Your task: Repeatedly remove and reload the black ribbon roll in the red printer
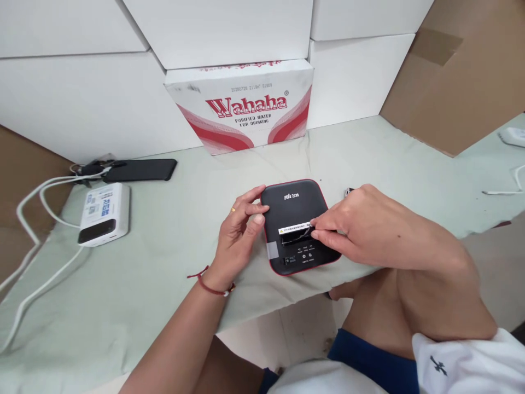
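Observation:
A small black box-shaped device (296,205) with a red rim lies on the pale green cloth (172,230) near the table's front edge. My left hand (238,235) steadies the device's left side, fingers curled against it. From the right, my right hand (361,227) reaches over the device. Its thumb and forefinger are pinched at the right end of the white label strip (294,229) above a dark slot. A red cord bracelet is on my left wrist.
A white power bank (104,213) with white cables (36,208) lies at the left, a black phone (141,170) behind it. A Wahaha water carton (246,106) and white boxes stand at the back, brown cardboard (463,76) at the right. My bare knee sits below the table edge.

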The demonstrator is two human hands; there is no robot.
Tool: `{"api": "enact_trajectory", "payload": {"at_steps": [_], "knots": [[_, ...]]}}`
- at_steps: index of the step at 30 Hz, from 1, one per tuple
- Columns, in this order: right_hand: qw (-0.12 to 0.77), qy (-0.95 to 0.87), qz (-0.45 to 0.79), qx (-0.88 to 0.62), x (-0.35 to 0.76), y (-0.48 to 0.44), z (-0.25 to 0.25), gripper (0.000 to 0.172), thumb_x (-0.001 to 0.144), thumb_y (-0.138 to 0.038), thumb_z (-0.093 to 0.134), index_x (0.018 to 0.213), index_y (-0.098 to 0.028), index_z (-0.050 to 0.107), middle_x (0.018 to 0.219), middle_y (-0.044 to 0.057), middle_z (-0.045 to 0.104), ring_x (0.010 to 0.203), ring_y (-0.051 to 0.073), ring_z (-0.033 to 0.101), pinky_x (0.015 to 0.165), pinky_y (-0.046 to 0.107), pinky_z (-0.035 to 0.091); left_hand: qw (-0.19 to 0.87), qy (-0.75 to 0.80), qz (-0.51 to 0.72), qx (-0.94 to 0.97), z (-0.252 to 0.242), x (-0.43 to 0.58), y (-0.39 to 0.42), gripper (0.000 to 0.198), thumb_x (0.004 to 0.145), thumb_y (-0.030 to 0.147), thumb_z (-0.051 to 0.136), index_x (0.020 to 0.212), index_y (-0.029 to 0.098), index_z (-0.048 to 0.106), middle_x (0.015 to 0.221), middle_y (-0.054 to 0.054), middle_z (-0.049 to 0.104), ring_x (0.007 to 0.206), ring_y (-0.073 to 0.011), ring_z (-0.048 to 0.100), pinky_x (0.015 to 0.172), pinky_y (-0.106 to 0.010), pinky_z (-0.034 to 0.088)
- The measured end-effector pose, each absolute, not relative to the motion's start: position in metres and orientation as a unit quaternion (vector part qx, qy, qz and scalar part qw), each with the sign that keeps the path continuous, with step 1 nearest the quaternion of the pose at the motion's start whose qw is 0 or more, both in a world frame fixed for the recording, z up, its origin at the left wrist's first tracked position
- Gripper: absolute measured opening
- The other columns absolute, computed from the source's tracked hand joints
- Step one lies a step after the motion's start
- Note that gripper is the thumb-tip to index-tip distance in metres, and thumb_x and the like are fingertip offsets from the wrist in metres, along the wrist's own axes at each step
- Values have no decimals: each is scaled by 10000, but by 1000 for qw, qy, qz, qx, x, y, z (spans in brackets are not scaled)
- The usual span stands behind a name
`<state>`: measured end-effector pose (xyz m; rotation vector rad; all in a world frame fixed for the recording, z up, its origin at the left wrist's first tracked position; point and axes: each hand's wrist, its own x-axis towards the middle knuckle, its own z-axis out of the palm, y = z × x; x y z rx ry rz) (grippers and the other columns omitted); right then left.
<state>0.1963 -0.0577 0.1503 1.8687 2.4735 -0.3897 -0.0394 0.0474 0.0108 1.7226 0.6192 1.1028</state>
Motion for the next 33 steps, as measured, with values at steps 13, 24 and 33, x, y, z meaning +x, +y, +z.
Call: {"api": "enact_trajectory", "payload": {"at_steps": [13, 24, 33], "knots": [[-153, 787, -253, 541, 211, -55, 138, 296, 1086, -351, 545, 1199, -224, 787, 986, 2, 801, 810, 135, 687, 761, 281, 464, 536, 228, 337, 739, 16, -50, 38, 369, 947, 499, 795, 1274, 341, 731, 1809, -53, 266, 1731, -390, 139, 1390, -656, 202], [-72, 848, -335, 405, 225, -69, 147, 375, 1096, -293, 579, 1435, -292, 739, 1319, 22, 808, 1163, 178, 773, 1015, 284, 575, 663, 208, 318, 645, 14, -46, 36, 765, 815, 398, 883, 1517, 439, 582, 1873, 47, 112, 1734, -396, 130, 1409, -653, 160], [-57, 839, -325, 434, 219, -72, 152, 376, 1043, -246, 632, 1378, -331, 780, 1189, 18, 836, 979, 185, 787, 842, 285, 580, 705, 225, 274, 615, 12, -43, 38, 1217, 829, 357, 855, 1741, 535, 69, 1882, 46, 150, 1746, -279, 197, 1409, -531, 262]]}}
